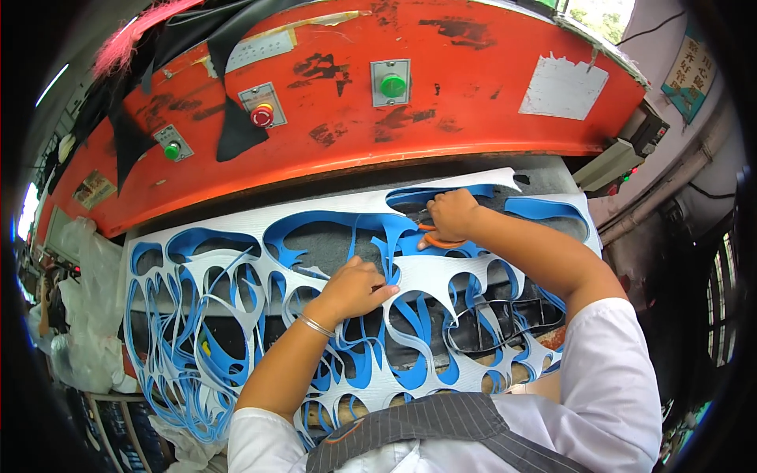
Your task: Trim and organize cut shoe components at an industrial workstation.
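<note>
A large foam sheet (422, 272), white on top and blue beneath, spreads before me, full of curved cut-outs with thin strips between them. My right hand (455, 214) is closed around orange-handled scissors (438, 240) at an upper cut-out right of centre. The scissor blades are hard to make out against the blue foam. Lower and to the left, my left hand (352, 288) has its fingers bent over a strip of the sheet, thumb pointing right, and appears to grip it. A bangle (317, 325) circles that wrist.
A red machine beam (331, 118) crosses behind the sheet, bearing green buttons (392, 86) and a red stop button (262, 115). Black scraps (236, 130) hang from it. Clear plastic bags (95, 276) stand left; a grey machine box (631, 150) juts out at right.
</note>
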`<action>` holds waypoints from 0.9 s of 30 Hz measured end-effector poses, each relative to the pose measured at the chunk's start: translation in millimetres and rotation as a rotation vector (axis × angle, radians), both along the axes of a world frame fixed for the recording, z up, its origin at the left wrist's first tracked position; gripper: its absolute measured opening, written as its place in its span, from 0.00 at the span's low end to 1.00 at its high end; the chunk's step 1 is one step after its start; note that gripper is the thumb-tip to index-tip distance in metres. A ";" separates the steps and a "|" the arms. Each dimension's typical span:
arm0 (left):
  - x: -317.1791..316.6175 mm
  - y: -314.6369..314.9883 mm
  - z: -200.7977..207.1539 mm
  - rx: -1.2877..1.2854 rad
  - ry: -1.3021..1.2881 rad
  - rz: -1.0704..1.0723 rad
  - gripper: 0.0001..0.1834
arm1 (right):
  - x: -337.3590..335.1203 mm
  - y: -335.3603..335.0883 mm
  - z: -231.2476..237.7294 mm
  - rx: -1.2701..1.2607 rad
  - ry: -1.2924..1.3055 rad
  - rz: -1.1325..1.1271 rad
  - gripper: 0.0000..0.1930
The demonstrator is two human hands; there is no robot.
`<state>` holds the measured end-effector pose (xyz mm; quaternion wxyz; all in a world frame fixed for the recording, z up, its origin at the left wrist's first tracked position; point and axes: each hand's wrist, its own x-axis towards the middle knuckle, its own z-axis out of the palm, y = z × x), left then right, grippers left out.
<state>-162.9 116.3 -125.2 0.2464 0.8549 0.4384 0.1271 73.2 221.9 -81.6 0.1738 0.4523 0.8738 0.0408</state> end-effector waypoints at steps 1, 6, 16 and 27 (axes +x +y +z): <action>-0.2 -1.8 0.3 0.028 -0.025 -0.003 0.22 | -5.1 0.0 1.0 -0.079 -0.016 -0.039 0.45; -5.0 -13.4 4.5 0.038 -0.035 0.072 0.19 | -10.9 1.0 11.1 -0.176 -0.001 -0.053 0.39; -105.2 -2.3 35.6 0.520 -0.096 0.414 0.23 | 4.6 3.8 -11.1 -0.055 -0.022 -0.027 0.29; -178.0 7.2 -26.4 -0.014 0.280 0.559 0.39 | -38.8 -13.7 4.0 -0.001 -0.175 -0.216 0.24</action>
